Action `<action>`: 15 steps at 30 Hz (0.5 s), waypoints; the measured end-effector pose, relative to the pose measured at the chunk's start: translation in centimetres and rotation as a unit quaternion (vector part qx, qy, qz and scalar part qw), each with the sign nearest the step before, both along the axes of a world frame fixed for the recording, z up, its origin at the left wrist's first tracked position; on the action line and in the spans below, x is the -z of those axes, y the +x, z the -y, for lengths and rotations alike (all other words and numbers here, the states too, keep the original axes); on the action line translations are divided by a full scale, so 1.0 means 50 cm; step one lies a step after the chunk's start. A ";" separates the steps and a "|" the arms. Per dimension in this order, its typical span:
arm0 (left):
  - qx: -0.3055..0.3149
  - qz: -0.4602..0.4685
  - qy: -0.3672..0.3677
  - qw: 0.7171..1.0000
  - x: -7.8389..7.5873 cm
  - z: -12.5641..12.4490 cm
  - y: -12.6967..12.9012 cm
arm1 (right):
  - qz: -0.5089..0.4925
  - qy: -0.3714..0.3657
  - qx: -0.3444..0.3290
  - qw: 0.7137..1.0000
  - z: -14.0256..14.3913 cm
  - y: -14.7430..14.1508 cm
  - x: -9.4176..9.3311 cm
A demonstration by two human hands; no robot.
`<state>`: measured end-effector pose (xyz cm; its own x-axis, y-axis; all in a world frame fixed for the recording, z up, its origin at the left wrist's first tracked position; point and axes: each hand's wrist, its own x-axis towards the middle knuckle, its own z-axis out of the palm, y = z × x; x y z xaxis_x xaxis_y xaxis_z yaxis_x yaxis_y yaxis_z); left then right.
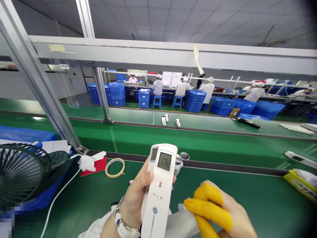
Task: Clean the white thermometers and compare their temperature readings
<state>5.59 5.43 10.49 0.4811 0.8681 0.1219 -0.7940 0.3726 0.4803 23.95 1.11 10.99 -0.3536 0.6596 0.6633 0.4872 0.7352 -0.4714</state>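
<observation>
- Left hand (135,195) wrapped around two white thermometers (159,185), upright above the green tabletop (247,195), nearer display reading "CA2".
- Right hand (218,211) loosely curled, yellow finger cots on the fingertips (206,195), gripping nothing visible, just right of the thermometers.
- Tape roll (115,167) and desk fan (19,172) lying well to the left.

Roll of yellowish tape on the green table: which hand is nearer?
Left. The left hand, gripping white thermometers, is just right of the yellowish tape roll; the right hand, wearing yellow finger cots, is farther right.
</observation>
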 end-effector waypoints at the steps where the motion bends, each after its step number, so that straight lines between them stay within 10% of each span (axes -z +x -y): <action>1: 0.006 0.000 -0.012 1.000 0.001 0.000 0.002 | -0.027 -0.008 0.009 1.000 0.002 -0.001 0.005; 15: 0.142 0.069 -0.086 0.984 0.051 -0.011 0.015 | -0.175 0.007 0.072 0.982 0.007 -0.005 -0.032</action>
<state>6.36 5.95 7.96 0.6966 0.7144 0.0658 -0.6991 0.6554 0.2860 23.69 0.75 12.59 -0.0068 0.6754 0.7375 0.3964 0.6789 -0.6181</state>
